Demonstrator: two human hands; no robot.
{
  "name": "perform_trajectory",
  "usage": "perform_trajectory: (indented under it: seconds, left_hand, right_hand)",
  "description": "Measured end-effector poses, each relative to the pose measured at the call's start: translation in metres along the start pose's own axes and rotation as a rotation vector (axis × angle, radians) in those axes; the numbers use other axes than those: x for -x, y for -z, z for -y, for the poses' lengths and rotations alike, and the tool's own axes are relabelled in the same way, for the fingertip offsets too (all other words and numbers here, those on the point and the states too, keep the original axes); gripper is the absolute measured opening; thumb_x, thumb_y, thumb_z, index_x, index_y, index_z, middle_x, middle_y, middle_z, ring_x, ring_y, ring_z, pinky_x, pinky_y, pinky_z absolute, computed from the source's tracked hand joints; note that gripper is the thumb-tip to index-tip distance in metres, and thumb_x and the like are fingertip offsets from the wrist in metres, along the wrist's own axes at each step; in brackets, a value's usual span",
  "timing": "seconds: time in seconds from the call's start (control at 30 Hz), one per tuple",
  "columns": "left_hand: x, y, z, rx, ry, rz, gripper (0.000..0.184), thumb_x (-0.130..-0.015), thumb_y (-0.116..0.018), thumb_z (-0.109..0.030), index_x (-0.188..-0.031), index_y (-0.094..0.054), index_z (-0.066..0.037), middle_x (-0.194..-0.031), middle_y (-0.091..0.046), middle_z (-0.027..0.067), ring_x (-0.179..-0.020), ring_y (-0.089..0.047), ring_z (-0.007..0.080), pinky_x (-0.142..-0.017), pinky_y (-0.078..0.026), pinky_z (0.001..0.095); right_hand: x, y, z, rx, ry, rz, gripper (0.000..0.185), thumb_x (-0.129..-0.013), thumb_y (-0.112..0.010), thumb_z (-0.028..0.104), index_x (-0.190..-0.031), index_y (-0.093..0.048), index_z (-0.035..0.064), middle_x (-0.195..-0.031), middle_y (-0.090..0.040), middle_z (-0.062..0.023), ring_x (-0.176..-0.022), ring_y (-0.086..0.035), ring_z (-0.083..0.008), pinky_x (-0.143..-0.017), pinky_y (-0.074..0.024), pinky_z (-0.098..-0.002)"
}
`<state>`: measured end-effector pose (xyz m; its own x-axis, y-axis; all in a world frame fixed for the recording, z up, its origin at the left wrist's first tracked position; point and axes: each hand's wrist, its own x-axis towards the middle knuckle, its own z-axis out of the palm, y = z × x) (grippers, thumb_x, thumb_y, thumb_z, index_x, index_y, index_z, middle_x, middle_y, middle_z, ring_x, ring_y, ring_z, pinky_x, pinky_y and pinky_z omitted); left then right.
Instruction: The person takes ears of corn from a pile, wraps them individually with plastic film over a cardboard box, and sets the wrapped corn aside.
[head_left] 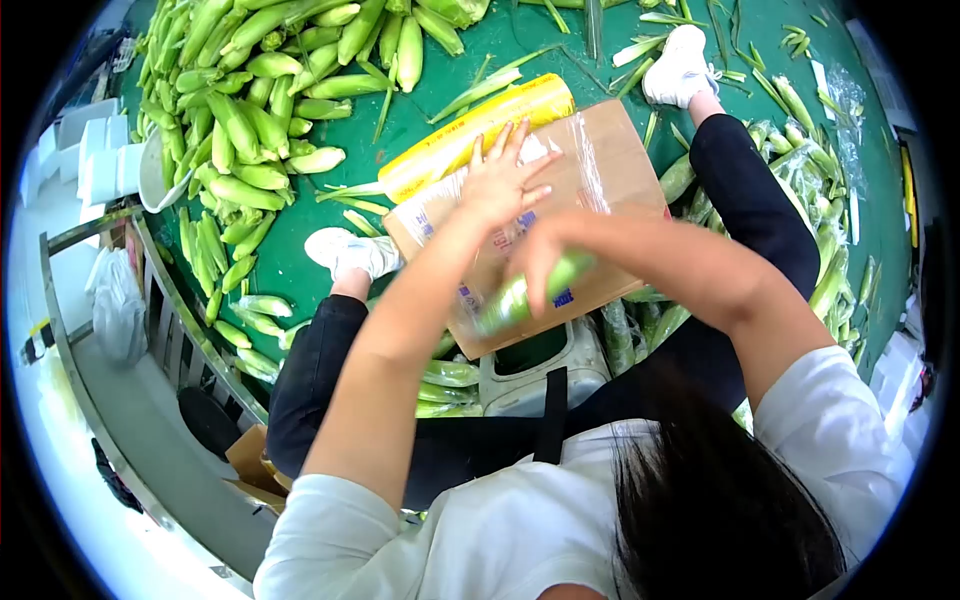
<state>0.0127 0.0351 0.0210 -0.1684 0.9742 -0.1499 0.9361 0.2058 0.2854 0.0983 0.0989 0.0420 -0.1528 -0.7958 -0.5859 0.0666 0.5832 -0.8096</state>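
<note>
My left hand (505, 180) is open, its fingers spread over the top of a cardboard box (625, 160), with the fingertips by a yellow roll of plastic film (480, 130). Clear film lies across the cardboard. Lower down, my right hand (545, 255) is curled over a green ear of corn (515, 305), and both are smeared by motion. The corn lies at a slant above the cardboard and has a shiny look, like film around it. Whether it touches the cardboard I cannot tell.
A big heap of unwrapped corn (240, 120) covers the green floor (390, 125) at the upper left. Film-wrapped ears (825, 200) lie on the right. Under the box is a grey stool (540, 375). A metal-framed rack (150, 400) stands at the left.
</note>
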Motion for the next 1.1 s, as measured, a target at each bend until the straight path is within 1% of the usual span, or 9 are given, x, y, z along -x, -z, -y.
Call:
perform_trajectory:
  seconds: [0.17,0.37,0.5,0.57,0.63,0.73,0.83,0.9,1.1]
  left_hand:
    - [0.007,-0.012,-0.009,-0.044,0.001,-0.111,0.057,-0.096,-0.056,-0.049,-0.151,-0.044,-0.037,-0.166,-0.021,0.0121,-0.154,-0.019,0.0321,-0.121,-0.015,0.0621]
    - [0.063,-0.024,-0.11,0.114,-0.22,0.114,0.037,-0.089,-0.056,-0.026,-0.121,-0.068,-0.013,-0.136,-0.057,0.0117,-0.13,-0.05,0.0299,-0.111,-0.033,0.0564]
    - [0.145,-0.098,-0.156,0.231,-0.694,-0.025,0.041,-0.093,-0.052,-0.027,-0.132,-0.065,-0.022,-0.129,-0.064,0.0052,-0.129,-0.054,0.0251,-0.119,-0.025,0.0526]
    - [0.168,-0.079,-0.153,0.372,-0.479,0.149,0.048,-0.091,-0.053,-0.018,-0.138,-0.059,-0.013,-0.133,-0.06,0.0124,-0.125,-0.058,0.0257,-0.121,-0.023,0.0508]
    - [0.18,-0.006,-0.154,0.401,-0.346,0.357,0.05,-0.087,-0.061,-0.014,-0.137,-0.06,-0.012,-0.133,-0.06,0.0119,-0.117,-0.061,0.0268,-0.119,-0.026,0.0498]
    - [0.21,0.095,-0.155,0.162,-0.172,-0.494,0.062,-0.082,-0.069,-0.012,-0.142,-0.055,-0.015,-0.142,-0.052,0.0118,-0.128,-0.053,0.0299,-0.109,-0.037,0.0539]
    - [0.2,0.161,-0.11,-0.217,-0.165,-0.576,0.063,-0.08,-0.066,-0.016,-0.141,-0.055,-0.022,-0.13,-0.055,0.0093,-0.126,-0.053,0.0299,-0.101,-0.044,0.0524]
    - [0.206,0.157,-0.069,-0.049,-0.213,-0.466,0.042,-0.078,-0.063,-0.015,-0.12,-0.061,-0.018,-0.082,-0.054,0.0004,-0.076,-0.065,0.0236,-0.06,-0.054,0.0426]
    - [0.276,0.168,0.043,0.393,0.306,0.101,0.029,-0.078,-0.073,-0.021,-0.103,-0.065,-0.008,-0.077,-0.067,0.0157,-0.066,-0.069,0.0322,-0.062,-0.053,0.0468]
  right_hand:
    - [0.008,-0.156,0.078,-0.606,0.51,0.357,0.064,-0.081,-0.079,0.046,-0.129,-0.063,0.0059,-0.122,-0.067,-0.0176,-0.107,-0.064,-0.0278,-0.093,-0.0497,-0.0417]
    - [0.134,-0.19,0.115,-0.964,0.22,-0.364,0.072,-0.08,-0.08,0.045,-0.132,-0.059,0.0004,-0.112,-0.069,-0.0108,-0.103,-0.062,-0.0189,-0.092,-0.0496,-0.0326]
    - [0.168,-0.209,0.086,-1.517,0.597,-0.84,0.093,-0.074,-0.08,0.052,-0.14,-0.048,-0.0056,-0.107,-0.064,-0.0158,-0.081,-0.069,-0.0266,-0.072,-0.0594,-0.0397]
    - [0.177,-0.201,0.103,-1.506,1.099,-0.729,0.097,-0.075,-0.077,0.059,-0.14,-0.046,-0.0053,-0.099,-0.064,-0.0162,-0.074,-0.067,-0.0254,-0.064,-0.0597,-0.0354]
    - [0.193,-0.187,0.129,-1.58,0.863,-0.871,0.09,-0.079,-0.073,0.062,-0.135,-0.05,-0.0047,-0.094,-0.064,-0.0161,-0.074,-0.068,-0.0263,-0.065,-0.0605,-0.0364]
    - [0.161,-0.163,0.096,-1.69,0.383,-0.905,0.067,-0.089,-0.069,0.048,-0.128,-0.054,-0.004,-0.103,-0.068,-0.0214,-0.083,-0.072,-0.033,-0.076,-0.0603,-0.0429]
    - [0.108,-0.119,0.11,-1.427,0.179,-0.299,0.059,-0.091,-0.07,0.042,-0.129,-0.055,0.0002,-0.112,-0.068,-0.0211,-0.095,-0.071,-0.0327,-0.08,-0.0604,-0.0446]
    - [0.072,-0.094,0.114,-1.652,0.373,0.121,0.057,-0.09,-0.073,0.037,-0.131,-0.054,0.0029,-0.122,-0.065,-0.0209,-0.1,-0.07,-0.0319,-0.082,-0.0602,-0.0429]
    - [0.06,0.01,0.173,-0.011,0.039,-0.756,0.071,-0.083,-0.075,0.018,-0.145,-0.043,0.0103,-0.119,-0.063,-0.0176,-0.105,-0.067,-0.0302,-0.088,-0.056,-0.0402]
